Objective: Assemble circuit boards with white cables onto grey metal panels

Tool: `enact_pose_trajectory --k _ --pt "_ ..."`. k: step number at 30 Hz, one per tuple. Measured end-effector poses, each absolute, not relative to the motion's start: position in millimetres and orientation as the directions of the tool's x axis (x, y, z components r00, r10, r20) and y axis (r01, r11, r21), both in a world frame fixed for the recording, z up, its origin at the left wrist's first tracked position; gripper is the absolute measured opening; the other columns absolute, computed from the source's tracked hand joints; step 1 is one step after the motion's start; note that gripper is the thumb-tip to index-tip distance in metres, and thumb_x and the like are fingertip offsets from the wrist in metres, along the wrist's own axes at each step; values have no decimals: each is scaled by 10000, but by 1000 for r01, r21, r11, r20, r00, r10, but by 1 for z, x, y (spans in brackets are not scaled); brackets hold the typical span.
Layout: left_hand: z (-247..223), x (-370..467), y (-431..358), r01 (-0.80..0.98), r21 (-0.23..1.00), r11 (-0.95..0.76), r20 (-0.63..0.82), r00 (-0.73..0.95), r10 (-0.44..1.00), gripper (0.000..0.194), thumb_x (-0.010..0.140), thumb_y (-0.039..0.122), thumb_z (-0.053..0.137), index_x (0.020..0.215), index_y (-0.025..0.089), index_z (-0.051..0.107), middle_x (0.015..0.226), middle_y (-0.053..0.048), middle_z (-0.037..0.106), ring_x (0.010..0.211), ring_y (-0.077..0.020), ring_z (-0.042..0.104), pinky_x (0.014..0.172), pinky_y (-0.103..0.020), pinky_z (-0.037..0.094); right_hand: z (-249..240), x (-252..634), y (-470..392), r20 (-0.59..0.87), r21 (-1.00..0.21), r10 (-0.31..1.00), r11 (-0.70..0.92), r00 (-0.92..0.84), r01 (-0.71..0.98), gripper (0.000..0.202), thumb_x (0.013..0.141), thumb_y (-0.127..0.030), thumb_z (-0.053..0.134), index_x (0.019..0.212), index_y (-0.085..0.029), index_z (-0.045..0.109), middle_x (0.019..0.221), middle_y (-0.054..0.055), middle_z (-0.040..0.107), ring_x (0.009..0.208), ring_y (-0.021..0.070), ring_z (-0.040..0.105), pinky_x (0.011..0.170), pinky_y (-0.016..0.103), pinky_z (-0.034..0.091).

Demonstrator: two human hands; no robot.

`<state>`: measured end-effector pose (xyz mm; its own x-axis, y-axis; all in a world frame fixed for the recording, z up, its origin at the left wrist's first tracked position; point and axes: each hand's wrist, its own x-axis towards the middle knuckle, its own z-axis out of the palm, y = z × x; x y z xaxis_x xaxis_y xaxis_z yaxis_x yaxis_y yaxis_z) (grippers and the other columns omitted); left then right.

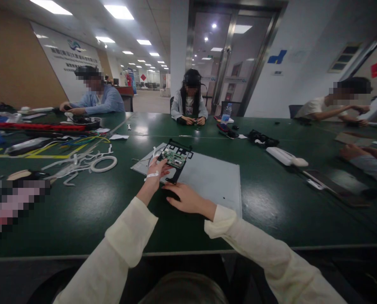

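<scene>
My left hand (154,174) grips the left side of a black frame (178,172), with the thumb lying over its edge. A green circuit board (175,158) with small parts and connectors sits on that frame. The frame is tilted and hangs over a flat grey panel (213,177) on the table. My right hand (188,198) is just below the frame's lower end, palm down, with its fingers stretched out and slightly apart. Whether its fingertips touch the frame I cannot tell. A thin cable (139,160) runs out on the left by the panel's edge.
White cable pieces (77,164) and a white ring (103,164) lie left on the green table (93,219). A white power strip (280,156) and a dark slab (334,185) lie right. Several people sit around the table. A water bottle (226,113) stands at the far side.
</scene>
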<state>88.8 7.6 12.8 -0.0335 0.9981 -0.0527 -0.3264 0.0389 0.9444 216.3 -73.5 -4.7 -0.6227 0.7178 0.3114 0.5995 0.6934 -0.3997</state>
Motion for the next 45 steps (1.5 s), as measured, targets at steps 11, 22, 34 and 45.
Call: enact_pose_trajectory --k 11,22,34,45 --pt "0 86 10 -393 920 11 -17 -12 1000 352 697 185 637 982 192 430 746 5 638 583 -131 654 471 -179 466 -2 216 -80 268 -357 669 737 -693 574 478 851 -375 472 1240 -101 510 1338 158 436 1269 219 363 1051 377 301" --pt "-7 89 15 -369 927 68 -70 7 998 343 699 207 652 951 175 421 753 -16 641 581 -149 655 447 -189 451 5 213 -92 212 -421 641 741 -738 523 518 824 -347 513 1293 -135 451 1383 140 378 1289 218 326 1058 391 279" --pt "-9 96 -1 -311 943 116 -80 126 989 339 690 195 645 964 165 447 794 -40 656 582 -141 650 473 -199 476 12 200 -106 260 -491 514 799 -818 347 483 802 -320 517 1249 -143 463 1271 111 500 1204 198 423 1021 363 321" --pt "-11 107 -10 21 989 146 -148 96 984 326 683 193 661 949 181 474 675 -1 645 505 -146 619 413 -194 408 4 199 -104 278 -358 430 876 -859 323 396 807 -311 496 1155 -131 545 1198 113 543 1134 192 475 997 335 353"
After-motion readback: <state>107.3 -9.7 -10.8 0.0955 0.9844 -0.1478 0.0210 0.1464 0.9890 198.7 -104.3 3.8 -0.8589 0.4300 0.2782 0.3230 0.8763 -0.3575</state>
